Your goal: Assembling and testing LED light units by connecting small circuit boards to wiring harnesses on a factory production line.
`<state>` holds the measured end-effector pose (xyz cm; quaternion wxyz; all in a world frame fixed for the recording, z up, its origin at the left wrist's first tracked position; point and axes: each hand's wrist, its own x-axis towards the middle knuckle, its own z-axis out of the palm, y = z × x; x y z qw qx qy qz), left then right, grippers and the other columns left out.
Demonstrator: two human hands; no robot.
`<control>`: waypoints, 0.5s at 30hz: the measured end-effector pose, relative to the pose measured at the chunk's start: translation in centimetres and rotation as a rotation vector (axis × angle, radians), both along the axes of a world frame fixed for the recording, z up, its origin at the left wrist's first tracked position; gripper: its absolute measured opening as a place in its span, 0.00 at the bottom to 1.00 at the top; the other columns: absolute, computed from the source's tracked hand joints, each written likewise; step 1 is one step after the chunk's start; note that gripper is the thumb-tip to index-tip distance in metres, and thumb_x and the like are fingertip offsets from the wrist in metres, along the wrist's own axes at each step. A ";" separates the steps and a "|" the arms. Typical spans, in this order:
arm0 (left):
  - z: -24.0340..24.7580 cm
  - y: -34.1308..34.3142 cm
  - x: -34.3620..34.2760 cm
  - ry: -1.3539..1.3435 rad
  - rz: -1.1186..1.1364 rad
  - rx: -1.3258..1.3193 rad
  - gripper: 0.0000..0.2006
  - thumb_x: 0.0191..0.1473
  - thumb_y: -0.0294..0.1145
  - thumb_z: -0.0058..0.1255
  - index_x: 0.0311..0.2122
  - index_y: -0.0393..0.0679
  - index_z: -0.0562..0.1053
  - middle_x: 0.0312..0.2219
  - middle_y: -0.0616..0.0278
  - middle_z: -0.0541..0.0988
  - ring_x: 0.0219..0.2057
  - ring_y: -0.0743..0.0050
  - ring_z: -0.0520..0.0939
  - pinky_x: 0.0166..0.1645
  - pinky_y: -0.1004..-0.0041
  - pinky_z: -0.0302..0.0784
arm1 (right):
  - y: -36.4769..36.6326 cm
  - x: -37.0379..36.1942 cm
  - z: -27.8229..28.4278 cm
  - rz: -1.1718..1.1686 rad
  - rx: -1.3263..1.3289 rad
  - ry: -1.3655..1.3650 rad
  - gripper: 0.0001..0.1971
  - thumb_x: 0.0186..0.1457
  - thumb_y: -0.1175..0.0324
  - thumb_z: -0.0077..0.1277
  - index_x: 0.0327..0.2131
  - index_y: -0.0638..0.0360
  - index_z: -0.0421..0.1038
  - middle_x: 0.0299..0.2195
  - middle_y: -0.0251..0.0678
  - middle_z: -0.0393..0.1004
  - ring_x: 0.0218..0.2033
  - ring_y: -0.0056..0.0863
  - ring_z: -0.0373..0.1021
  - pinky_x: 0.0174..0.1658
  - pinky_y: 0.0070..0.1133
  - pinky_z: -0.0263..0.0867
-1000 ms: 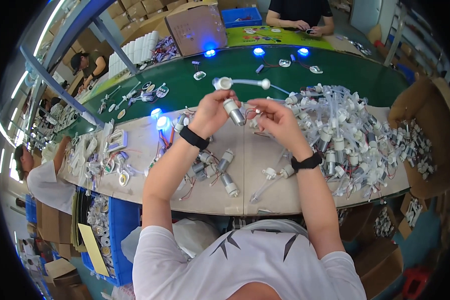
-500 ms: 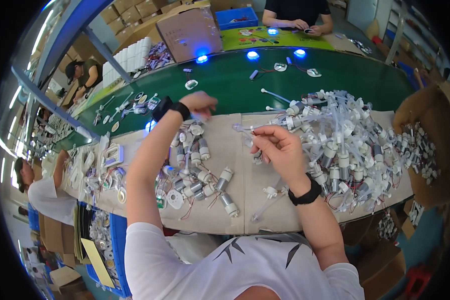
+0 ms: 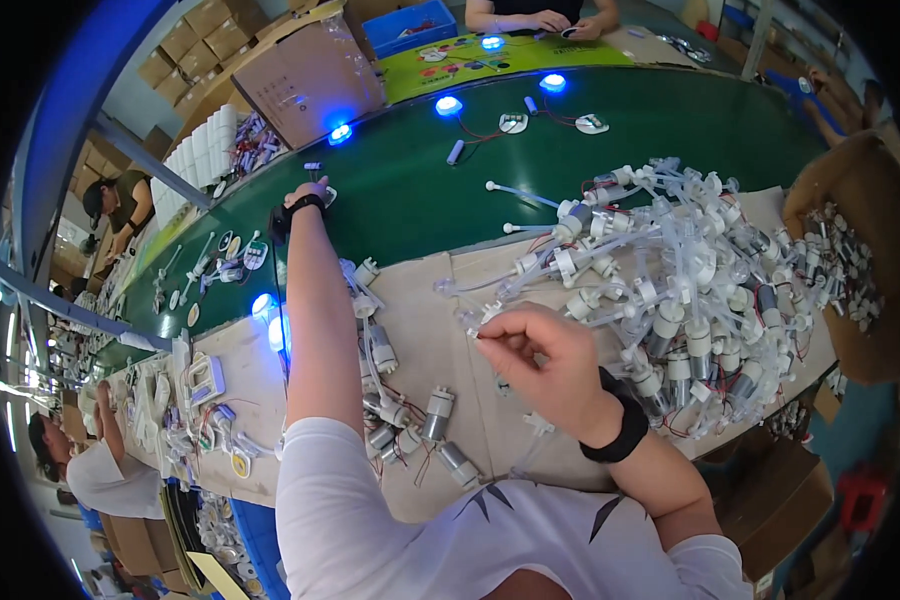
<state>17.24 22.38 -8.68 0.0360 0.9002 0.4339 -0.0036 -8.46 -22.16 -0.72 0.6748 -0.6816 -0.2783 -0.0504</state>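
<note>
My left arm stretches far forward, and my left hand point(image 3: 308, 190) is on the green belt point(image 3: 390, 190). Its fingers are small and partly hidden, so whether they grip cannot be told. Beside them lies a lit-module disc point(image 3: 331, 197), white and partly covered, and just beyond is a purple battery point(image 3: 313, 166). Over the cardboard-covered bench point(image 3: 425, 340), my right hand point(image 3: 545, 365) is closed, thumb and forefinger pinching a small clear and white plastic piece point(image 3: 470, 322). To its right spreads a heap of small motor pumps with clear tubes point(image 3: 680, 270).
Several more pumps point(image 3: 438, 412) lie between my arms. Blue-lit discs point(image 3: 449, 106) wired to batteries sit on the belt. A cardboard box point(image 3: 310, 80) stands at far left, another open box point(image 3: 855, 270) at right. Co-workers sit across point(image 3: 535, 15) and at left point(image 3: 115, 480).
My left hand has reached forward and left, from above the bench to the disc and battery on the belt. My right hand keeps its pinch. The whole view has shifted.
</note>
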 end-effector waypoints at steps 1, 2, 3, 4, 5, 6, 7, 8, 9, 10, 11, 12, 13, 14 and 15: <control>0.0 1.3 0.1 -0.041 0.042 -0.018 0.33 0.49 0.65 0.36 0.48 0.47 0.71 0.51 0.58 0.68 0.56 0.55 0.60 0.58 0.63 0.53 | 0.1 -0.4 0.4 -0.011 -0.073 -0.111 0.05 0.46 0.77 0.53 0.29 0.61 0.68 0.22 0.32 0.68 0.18 0.21 0.65 0.20 0.16 0.60; -0.3 2.5 0.0 -0.083 0.086 -0.035 0.33 0.48 0.65 0.37 0.48 0.47 0.71 0.51 0.58 0.68 0.56 0.55 0.60 0.58 0.64 0.52 | 0.4 -0.7 0.4 0.002 -0.070 -0.114 0.05 0.46 0.77 0.53 0.29 0.61 0.68 0.22 0.32 0.68 0.18 0.21 0.65 0.20 0.16 0.60; -0.5 1.8 0.6 -0.085 0.079 -0.045 0.33 0.48 0.65 0.37 0.48 0.47 0.71 0.51 0.58 0.68 0.56 0.55 0.60 0.58 0.64 0.52 | 0.6 -0.4 0.1 -0.058 -0.141 -0.268 0.05 0.47 0.76 0.53 0.29 0.59 0.67 0.22 0.33 0.67 0.18 0.24 0.66 0.20 0.18 0.60; -0.7 1.1 1.3 -0.072 0.073 -0.030 0.33 0.48 0.64 0.39 0.47 0.46 0.71 0.51 0.57 0.67 0.55 0.55 0.61 0.58 0.63 0.52 | 0.7 -0.3 -0.1 -0.115 -0.212 -0.423 0.06 0.47 0.76 0.52 0.30 0.58 0.66 0.22 0.33 0.67 0.19 0.28 0.66 0.21 0.20 0.61; -1.0 0.3 1.8 -0.059 0.069 -0.015 0.32 0.47 0.64 0.41 0.46 0.46 0.72 0.51 0.55 0.67 0.55 0.55 0.62 0.58 0.61 0.51 | 0.7 -0.2 -0.1 -0.113 -0.232 -0.400 0.06 0.47 0.75 0.51 0.30 0.56 0.66 0.22 0.34 0.66 0.21 0.31 0.67 0.22 0.22 0.62; -1.5 0.5 1.8 -0.063 0.081 -0.018 0.32 0.47 0.64 0.41 0.46 0.46 0.72 0.51 0.55 0.67 0.55 0.55 0.62 0.58 0.61 0.51 | 0.7 -0.3 -0.1 -0.101 -0.233 -0.405 0.06 0.47 0.75 0.51 0.30 0.56 0.66 0.22 0.34 0.66 0.21 0.31 0.67 0.22 0.22 0.62; -2.0 0.8 1.8 -0.085 0.096 0.093 0.31 0.47 0.63 0.42 0.45 0.46 0.72 0.50 0.53 0.68 0.54 0.55 0.62 0.57 0.60 0.51 | 0.9 -0.4 0.0 -0.082 -0.221 -0.405 0.06 0.47 0.76 0.51 0.30 0.56 0.66 0.22 0.33 0.66 0.22 0.32 0.67 0.23 0.23 0.62; -2.2 1.3 1.7 -0.106 0.112 0.205 0.30 0.46 0.61 0.44 0.44 0.46 0.73 0.48 0.51 0.69 0.53 0.55 0.63 0.57 0.58 0.51 | 1.0 -0.5 0.2 -0.063 -0.209 -0.405 0.06 0.46 0.76 0.51 0.30 0.57 0.66 0.23 0.33 0.67 0.23 0.32 0.68 0.24 0.23 0.62; -2.4 0.8 2.1 -0.126 0.074 0.156 0.26 0.46 0.56 0.48 0.44 0.47 0.71 0.46 0.49 0.70 0.53 0.55 0.63 0.56 0.56 0.50 | 1.0 -0.4 0.1 -0.066 -0.217 -0.403 0.06 0.46 0.76 0.51 0.30 0.57 0.66 0.23 0.33 0.67 0.23 0.32 0.68 0.24 0.23 0.62; -2.5 0.4 2.4 -0.124 0.068 0.149 0.26 0.46 0.56 0.48 0.44 0.47 0.71 0.46 0.49 0.70 0.53 0.55 0.63 0.56 0.56 0.50 | 0.9 -0.3 0.0 -0.061 -0.208 -0.375 0.07 0.46 0.78 0.51 0.30 0.59 0.66 0.22 0.36 0.68 0.22 0.32 0.67 0.24 0.22 0.62; -2.7 -0.1 2.6 -0.145 0.029 0.100 0.25 0.47 0.53 0.47 0.46 0.46 0.69 0.45 0.47 0.70 0.53 0.54 0.63 0.56 0.55 0.51 | 0.7 -0.2 -0.1 -0.058 -0.201 -0.348 0.07 0.45 0.81 0.51 0.30 0.61 0.66 0.22 0.38 0.69 0.21 0.32 0.67 0.25 0.21 0.62; -3.0 -0.8 3.0 -0.165 -0.013 0.051 0.25 0.48 0.50 0.47 0.48 0.46 0.68 0.45 0.45 0.69 0.53 0.53 0.63 0.55 0.55 0.52 | 0.6 0.0 -0.2 -0.069 -0.209 -0.343 0.07 0.45 0.81 0.51 0.30 0.61 0.66 0.22 0.38 0.69 0.21 0.32 0.67 0.25 0.21 0.62; -3.6 0.5 2.7 -0.161 -0.002 0.058 0.25 0.48 0.50 0.47 0.48 0.46 0.68 0.45 0.45 0.69 0.53 0.53 0.63 0.55 0.55 0.52 | 0.8 -0.1 -0.3 -0.054 -0.162 -0.311 0.06 0.45 0.81 0.50 0.29 0.62 0.66 0.22 0.38 0.68 0.21 0.32 0.66 0.25 0.21 0.62; -4.3 1.6 2.6 -0.215 0.050 0.103 0.23 0.49 0.47 0.45 0.48 0.45 0.68 0.45 0.44 0.69 0.52 0.50 0.64 0.55 0.54 0.53 | 0.9 -0.3 -0.4 -0.041 -0.116 -0.279 0.05 0.46 0.81 0.49 0.29 0.63 0.66 0.22 0.38 0.68 0.21 0.31 0.66 0.24 0.20 0.62; -4.9 0.7 3.5 -0.272 0.079 0.130 0.21 0.50 0.43 0.43 0.48 0.45 0.67 0.45 0.43 0.69 0.52 0.48 0.64 0.55 0.53 0.55 | 0.7 0.1 -0.7 -0.056 -0.127 -0.276 0.05 0.46 0.81 0.49 0.29 0.63 0.66 0.22 0.38 0.68 0.21 0.31 0.66 0.24 0.20 0.62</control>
